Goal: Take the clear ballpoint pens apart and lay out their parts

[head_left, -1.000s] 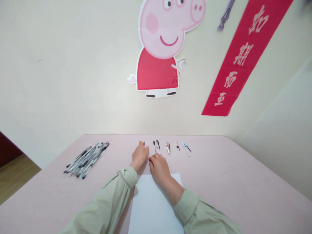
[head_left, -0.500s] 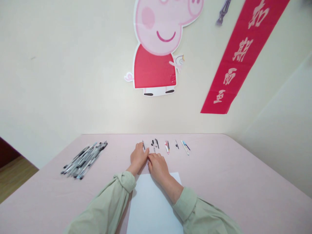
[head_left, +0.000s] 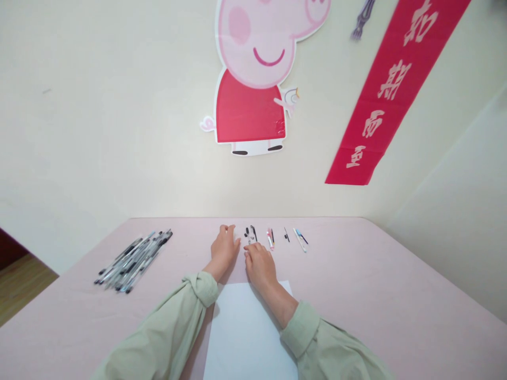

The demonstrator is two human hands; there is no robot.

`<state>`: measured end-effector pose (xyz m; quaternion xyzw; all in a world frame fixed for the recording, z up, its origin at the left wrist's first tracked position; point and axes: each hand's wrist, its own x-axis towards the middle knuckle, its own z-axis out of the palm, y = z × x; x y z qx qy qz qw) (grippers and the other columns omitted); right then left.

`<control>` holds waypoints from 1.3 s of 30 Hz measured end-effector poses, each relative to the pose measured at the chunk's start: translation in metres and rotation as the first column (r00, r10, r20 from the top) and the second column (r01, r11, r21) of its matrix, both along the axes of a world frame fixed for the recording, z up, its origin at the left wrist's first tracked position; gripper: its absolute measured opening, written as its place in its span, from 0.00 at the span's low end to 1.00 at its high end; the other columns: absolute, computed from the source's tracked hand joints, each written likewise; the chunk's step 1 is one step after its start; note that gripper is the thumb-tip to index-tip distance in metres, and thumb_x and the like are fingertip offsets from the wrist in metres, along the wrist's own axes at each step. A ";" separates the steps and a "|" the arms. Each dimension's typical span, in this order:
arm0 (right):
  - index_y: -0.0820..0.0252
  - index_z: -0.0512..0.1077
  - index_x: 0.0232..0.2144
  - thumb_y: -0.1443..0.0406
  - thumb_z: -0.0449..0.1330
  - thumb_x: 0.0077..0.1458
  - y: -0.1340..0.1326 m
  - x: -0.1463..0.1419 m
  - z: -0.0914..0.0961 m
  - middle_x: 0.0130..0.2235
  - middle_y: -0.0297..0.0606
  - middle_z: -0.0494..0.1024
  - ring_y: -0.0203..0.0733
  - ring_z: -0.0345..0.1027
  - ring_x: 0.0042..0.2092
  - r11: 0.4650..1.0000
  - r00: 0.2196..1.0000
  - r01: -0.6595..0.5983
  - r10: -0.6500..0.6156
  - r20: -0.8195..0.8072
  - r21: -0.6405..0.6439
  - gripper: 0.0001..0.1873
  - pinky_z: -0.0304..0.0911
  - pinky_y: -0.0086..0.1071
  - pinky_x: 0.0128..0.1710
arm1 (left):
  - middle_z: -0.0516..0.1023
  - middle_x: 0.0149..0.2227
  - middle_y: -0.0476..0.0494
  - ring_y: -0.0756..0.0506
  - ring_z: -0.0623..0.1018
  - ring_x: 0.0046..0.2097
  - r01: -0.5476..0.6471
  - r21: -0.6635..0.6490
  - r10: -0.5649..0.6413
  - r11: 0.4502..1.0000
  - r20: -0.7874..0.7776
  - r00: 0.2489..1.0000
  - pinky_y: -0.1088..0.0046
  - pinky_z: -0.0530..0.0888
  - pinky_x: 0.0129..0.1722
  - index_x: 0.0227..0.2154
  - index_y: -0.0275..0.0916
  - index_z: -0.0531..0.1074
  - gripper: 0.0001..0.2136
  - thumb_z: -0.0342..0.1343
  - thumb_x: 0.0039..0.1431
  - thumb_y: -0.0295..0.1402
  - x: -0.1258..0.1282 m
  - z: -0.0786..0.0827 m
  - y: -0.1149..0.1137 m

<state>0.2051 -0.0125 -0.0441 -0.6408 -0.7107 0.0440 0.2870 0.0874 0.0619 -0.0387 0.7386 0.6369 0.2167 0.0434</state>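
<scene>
At the back of the table, my left hand (head_left: pixel 224 248) rests with bent fingers, its thumb apart from the index finger; nothing shows in that gap. Close by on the right, my right hand (head_left: pixel 260 266) has its fingers curled together, tips pointing left. Whatever they may pinch is hidden. Just beyond these fingertips lies a small group of black and clear pen parts (head_left: pixel 251 233). Under both forearms, partly covered, is a sheet of white paper (head_left: pixel 249 332). The thin dark piece seen earlier by my left hand is out of sight.
A pile of clear pens with dark ends (head_left: pixel 134 261) lies on the left of the pink table (head_left: pixel 376 295). Along the back stand out a pink-and-white group (head_left: pixel 270 239), small black parts (head_left: pixel 286 235) and white and blue sticks (head_left: pixel 300 239). The wall rises behind.
My left hand has shifted slightly left and away, and the thin dark piece beside it no longer shows. My right hand has moved a little right, widening the gap between the hands.
</scene>
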 end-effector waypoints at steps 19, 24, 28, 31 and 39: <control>0.56 0.71 0.41 0.70 0.51 0.58 0.006 0.007 -0.004 0.42 0.39 0.74 0.43 0.65 0.46 1.000 0.997 0.014 -0.012 -0.083 0.027 0.12 0.55 0.34 0.47 | 0.69 0.48 0.40 0.38 0.66 0.51 0.093 0.101 -0.088 0.991 -0.058 0.994 0.60 0.63 0.48 0.33 0.42 0.75 0.07 0.53 0.54 0.30 0.024 -0.003 0.025; 0.57 0.72 0.40 0.71 0.51 0.58 0.006 0.009 -0.004 0.43 0.39 0.74 0.42 0.66 0.46 1.000 0.997 0.024 -0.023 -0.071 0.008 0.12 0.56 0.34 0.47 | 0.68 0.50 0.41 0.38 0.66 0.52 0.083 0.121 -0.081 0.989 -0.020 0.996 0.60 0.62 0.50 0.36 0.44 0.74 0.07 0.53 0.55 0.32 0.000 0.005 0.022; 0.56 0.71 0.40 0.71 0.51 0.58 0.006 0.006 -0.004 0.43 0.38 0.74 0.42 0.66 0.47 1.000 0.998 0.001 0.000 -0.066 0.004 0.12 0.56 0.34 0.46 | 0.70 0.45 0.40 0.38 0.69 0.49 0.071 0.095 -0.070 0.993 -0.013 0.997 0.62 0.65 0.48 0.37 0.43 0.74 0.08 0.52 0.56 0.33 -0.032 0.006 0.021; 0.56 0.71 0.40 0.71 0.51 0.59 0.004 0.002 -0.003 0.43 0.39 0.74 0.42 0.65 0.48 1.000 0.998 -0.017 0.017 -0.054 0.004 0.11 0.56 0.34 0.45 | 0.73 0.40 0.42 0.41 0.71 0.46 0.097 0.059 -0.096 0.994 -0.006 0.995 0.66 0.67 0.46 0.36 0.43 0.75 0.08 0.52 0.56 0.32 -0.044 -0.001 0.021; 0.56 0.71 0.39 0.70 0.52 0.59 0.001 0.003 -0.004 0.42 0.38 0.74 0.42 0.65 0.47 1.000 0.999 -0.018 0.017 -0.030 -0.004 0.10 0.55 0.33 0.45 | 0.75 0.40 0.43 0.43 0.72 0.45 0.127 0.048 -0.130 0.991 0.065 0.989 0.67 0.68 0.47 0.40 0.44 0.75 0.10 0.52 0.57 0.33 -0.039 -0.020 0.025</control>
